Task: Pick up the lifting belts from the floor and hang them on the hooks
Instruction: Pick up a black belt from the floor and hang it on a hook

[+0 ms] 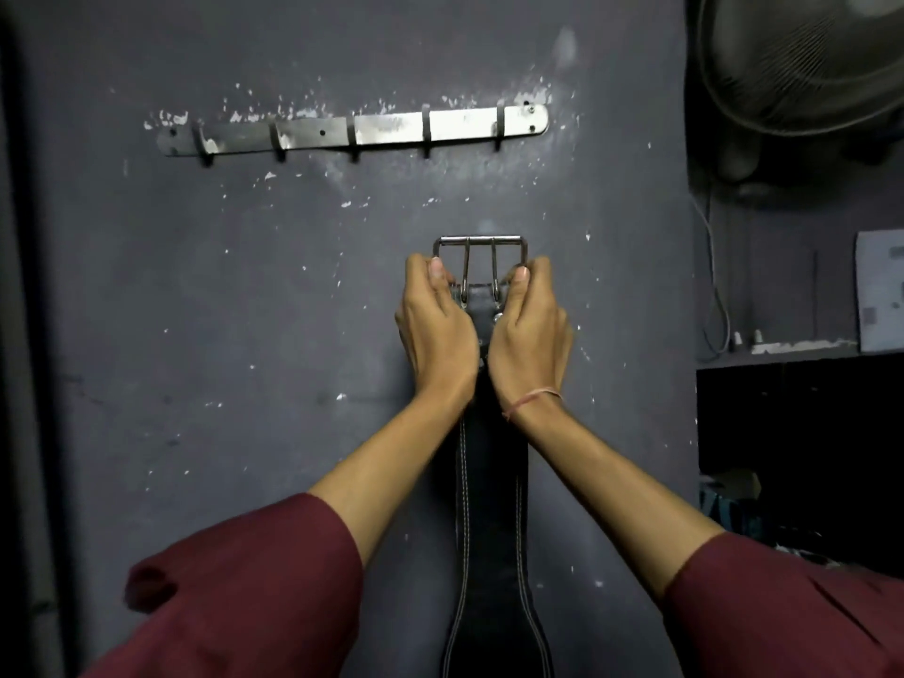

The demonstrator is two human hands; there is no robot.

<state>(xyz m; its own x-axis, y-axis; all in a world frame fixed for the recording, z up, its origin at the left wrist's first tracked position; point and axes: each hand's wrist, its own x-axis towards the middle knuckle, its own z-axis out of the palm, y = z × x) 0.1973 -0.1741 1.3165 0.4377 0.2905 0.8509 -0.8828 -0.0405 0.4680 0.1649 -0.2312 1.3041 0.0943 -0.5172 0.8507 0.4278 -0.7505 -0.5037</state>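
Observation:
A black leather lifting belt [489, 540] with white stitching hangs straight down in front of the dark wall. Its steel two-prong buckle [480, 259] points up. My left hand [435, 325] grips the belt's left side just under the buckle, and my right hand [531, 330] grips the right side, thumbs against the buckle frame. A metal hook rail [386, 129] with several bare hooks is screwed to the wall above, well clear of the buckle. The belt's lower end runs out of view.
A wall fan [802, 66] sits at the top right. Below it a dark shelf [792, 354] carries a cable, small plugs and a grey board. A dark door frame edge [19, 335] runs down the left side.

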